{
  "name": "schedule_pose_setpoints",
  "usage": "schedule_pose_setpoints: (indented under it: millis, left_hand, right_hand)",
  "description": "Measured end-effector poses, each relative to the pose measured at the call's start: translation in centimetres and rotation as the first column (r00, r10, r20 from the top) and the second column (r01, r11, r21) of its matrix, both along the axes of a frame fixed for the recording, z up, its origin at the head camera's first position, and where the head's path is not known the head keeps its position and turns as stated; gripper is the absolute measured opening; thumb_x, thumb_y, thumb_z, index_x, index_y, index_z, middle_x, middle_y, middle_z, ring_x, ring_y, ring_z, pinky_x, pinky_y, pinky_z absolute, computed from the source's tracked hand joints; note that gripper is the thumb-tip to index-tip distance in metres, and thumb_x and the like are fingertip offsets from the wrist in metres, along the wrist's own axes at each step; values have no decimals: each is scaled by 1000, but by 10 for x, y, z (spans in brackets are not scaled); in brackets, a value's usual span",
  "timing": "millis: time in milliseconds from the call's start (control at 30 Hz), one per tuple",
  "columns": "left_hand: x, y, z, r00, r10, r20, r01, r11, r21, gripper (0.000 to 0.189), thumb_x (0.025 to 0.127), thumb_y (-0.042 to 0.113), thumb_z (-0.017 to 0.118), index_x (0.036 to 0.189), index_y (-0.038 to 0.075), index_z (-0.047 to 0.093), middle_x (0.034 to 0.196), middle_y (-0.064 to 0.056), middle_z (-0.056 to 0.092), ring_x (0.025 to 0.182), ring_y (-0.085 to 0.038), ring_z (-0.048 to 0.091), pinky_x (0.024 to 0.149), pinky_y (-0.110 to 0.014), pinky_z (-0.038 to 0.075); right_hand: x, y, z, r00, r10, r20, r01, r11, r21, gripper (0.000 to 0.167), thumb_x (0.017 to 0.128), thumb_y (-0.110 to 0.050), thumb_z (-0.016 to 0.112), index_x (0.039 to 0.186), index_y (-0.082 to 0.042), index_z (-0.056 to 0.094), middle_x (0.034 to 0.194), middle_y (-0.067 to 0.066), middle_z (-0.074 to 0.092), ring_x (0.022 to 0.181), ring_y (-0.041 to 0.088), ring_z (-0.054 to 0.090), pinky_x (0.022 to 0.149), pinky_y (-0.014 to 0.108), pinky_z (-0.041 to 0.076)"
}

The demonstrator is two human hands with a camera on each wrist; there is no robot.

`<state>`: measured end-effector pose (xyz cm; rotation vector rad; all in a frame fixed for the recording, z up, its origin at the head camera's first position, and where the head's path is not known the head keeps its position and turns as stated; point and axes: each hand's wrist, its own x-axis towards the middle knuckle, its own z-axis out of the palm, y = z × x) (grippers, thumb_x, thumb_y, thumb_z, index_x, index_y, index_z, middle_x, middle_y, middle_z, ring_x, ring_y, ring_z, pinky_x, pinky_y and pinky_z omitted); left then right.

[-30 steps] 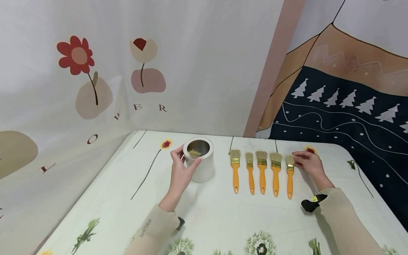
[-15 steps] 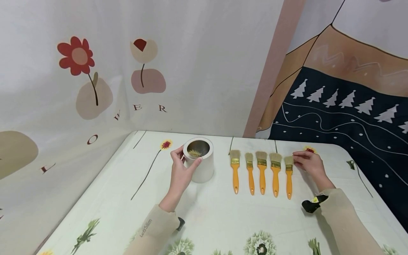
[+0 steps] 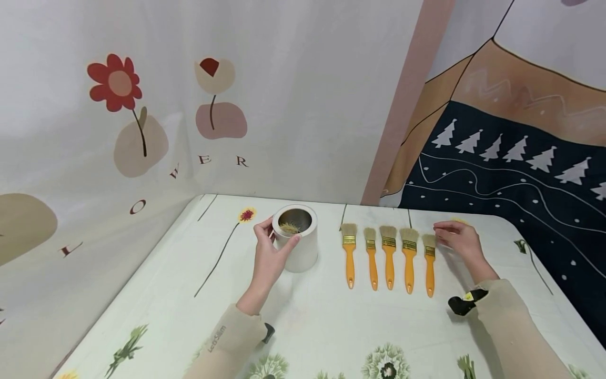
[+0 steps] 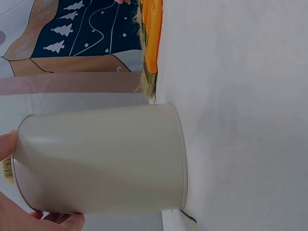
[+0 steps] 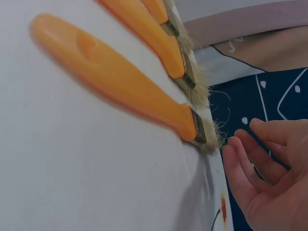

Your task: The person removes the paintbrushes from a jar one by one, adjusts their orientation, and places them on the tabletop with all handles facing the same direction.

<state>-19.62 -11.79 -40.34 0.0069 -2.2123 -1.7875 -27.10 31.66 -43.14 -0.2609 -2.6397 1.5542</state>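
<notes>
My left hand (image 3: 271,257) grips a white cylindrical can (image 3: 303,255), thumb on the near side of the rim and fingers round the left side. The can stands upright on the table; brush bristles (image 3: 289,227) show inside its dark metal-lined mouth. To its right lies a row of several flat paintbrushes with orange handles, bristles pointing away from me. My right hand (image 3: 463,243) is beside the bristles of the rightmost paintbrush (image 3: 430,268), holding nothing. In the right wrist view its loosely bent fingers (image 5: 236,168) are just off the bristle tips, thumb apart from them.
The other paintbrushes (image 3: 390,263) lie side by side between the can and the rightmost one. A white cloth with printed flowers covers the table (image 3: 331,321). Printed curtains (image 3: 303,105) hang close behind its far edge.
The rightmost paintbrush has shifted very slightly toward me and to the left. The right hand stays beside its bristles with only a small movement. The left hand and can have not moved.
</notes>
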Motion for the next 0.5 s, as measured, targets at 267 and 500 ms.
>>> schedule_pose_setpoints:
  millis: [267, 500]
  left_hand:
    - [0, 0, -1, 1000, -7, -10, 6, 1000, -6, 75, 89, 17, 75, 141, 2, 24, 155, -18, 35, 149, -31, 32, 127, -45, 30]
    - [0, 0, -1, 1000, -4, -6, 4, 1000, 1, 75, 89, 18, 75, 141, 2, 24, 156, -18, 35, 149, -30, 32, 127, -44, 29]
  right_hand:
    - [2, -7, 6, 999, 41, -25, -41, 999, -3, 38, 99, -12, 61, 130, 10, 57, 89, -25, 60, 78, -12, 61, 74, 16, 62]
    - [-5, -6, 0, 996, 38, -76, -41, 999, -36, 33, 95, -14, 67, 122, 5, 65, 87, -28, 61, 77, -13, 60, 71, 12, 60]
